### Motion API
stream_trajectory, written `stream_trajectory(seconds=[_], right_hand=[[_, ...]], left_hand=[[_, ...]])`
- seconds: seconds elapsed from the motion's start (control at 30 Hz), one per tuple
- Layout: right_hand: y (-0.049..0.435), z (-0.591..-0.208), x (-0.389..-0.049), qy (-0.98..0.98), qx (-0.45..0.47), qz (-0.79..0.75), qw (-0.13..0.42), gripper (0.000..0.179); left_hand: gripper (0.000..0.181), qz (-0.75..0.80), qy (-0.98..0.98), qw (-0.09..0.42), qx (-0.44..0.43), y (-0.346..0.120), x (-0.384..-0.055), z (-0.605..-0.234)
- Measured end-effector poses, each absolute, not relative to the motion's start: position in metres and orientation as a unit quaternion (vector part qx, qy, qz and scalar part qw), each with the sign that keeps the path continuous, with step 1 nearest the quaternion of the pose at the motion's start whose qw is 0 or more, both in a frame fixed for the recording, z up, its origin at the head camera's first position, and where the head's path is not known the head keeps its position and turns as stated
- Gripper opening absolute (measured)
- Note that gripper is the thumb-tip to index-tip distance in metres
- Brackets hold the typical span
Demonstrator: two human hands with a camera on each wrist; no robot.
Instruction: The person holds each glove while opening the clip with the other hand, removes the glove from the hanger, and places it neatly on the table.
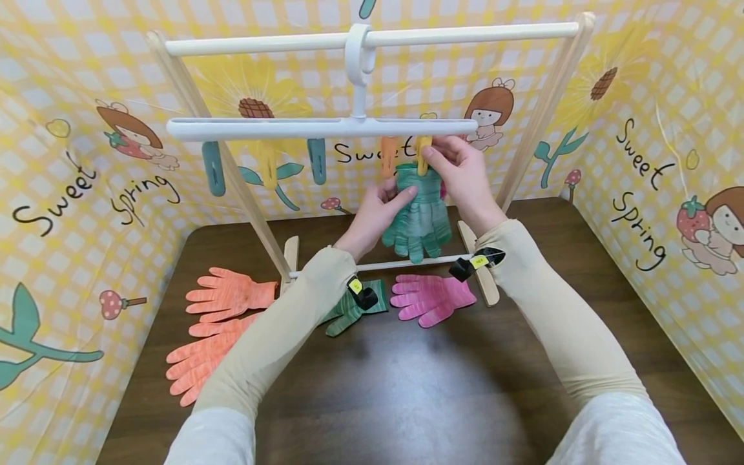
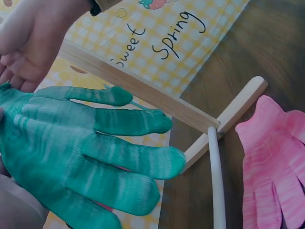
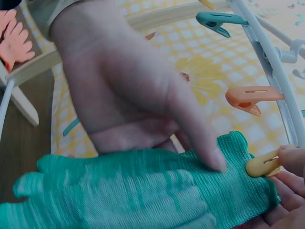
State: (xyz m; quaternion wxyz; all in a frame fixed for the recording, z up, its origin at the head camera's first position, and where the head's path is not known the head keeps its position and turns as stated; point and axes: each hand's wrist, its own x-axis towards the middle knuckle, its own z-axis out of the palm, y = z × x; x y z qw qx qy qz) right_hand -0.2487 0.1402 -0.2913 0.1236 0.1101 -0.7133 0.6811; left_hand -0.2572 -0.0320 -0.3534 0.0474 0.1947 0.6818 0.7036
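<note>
A green knit glove (image 1: 421,216) hangs fingers-down below a white hanger (image 1: 261,129). My left hand (image 1: 378,213) holds it near the cuff, thumb across the front and fingers behind. With thumb and fingers, my right hand (image 1: 465,177) pinches a yellow clip (image 3: 261,165) at the hanger's right end. The clip's tip overlaps the cuff edge in the right wrist view. In the left wrist view, the glove's fingers (image 2: 138,157) spread toward the camera. A bit of pink shows behind the glove, mostly hidden.
The hanger hooks over a white rod (image 1: 267,42) on a wooden stand (image 1: 546,110). Beside the yellow clip hang an orange clip (image 1: 388,157), teal clips (image 1: 316,161) and another yellow one. Orange gloves (image 1: 232,295), a green glove (image 1: 349,313) and a pink glove (image 1: 433,300) lie on the table.
</note>
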Motion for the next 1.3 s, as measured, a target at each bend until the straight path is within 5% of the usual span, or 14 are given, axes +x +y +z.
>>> stream_trajectory(seconds=[0.7, 0.9, 1.1, 1.3], right_hand=[[0.136, -0.292, -0.247, -0.640, 0.068, 0.754, 0.131, 0.035], [0.137, -0.293, -0.247, -0.680, 0.058, 0.716, 0.147, 0.040], [0.137, -0.296, -0.247, -0.704, 0.075, 0.684, 0.177, 0.042], [0.136, -0.302, -0.246, -0.700, 0.095, 0.680, 0.197, 0.043]], left_hand=[[0.029, 0.678, 0.706, 0.027, 0.202, -0.045, -0.249, -0.377], [0.018, 0.652, 0.728, -0.005, 0.213, -0.053, -0.244, -0.381], [0.041, 0.625, 0.750, -0.028, 0.215, -0.061, -0.237, -0.385], [0.040, 0.602, 0.773, -0.039, 0.195, -0.071, -0.225, -0.384]])
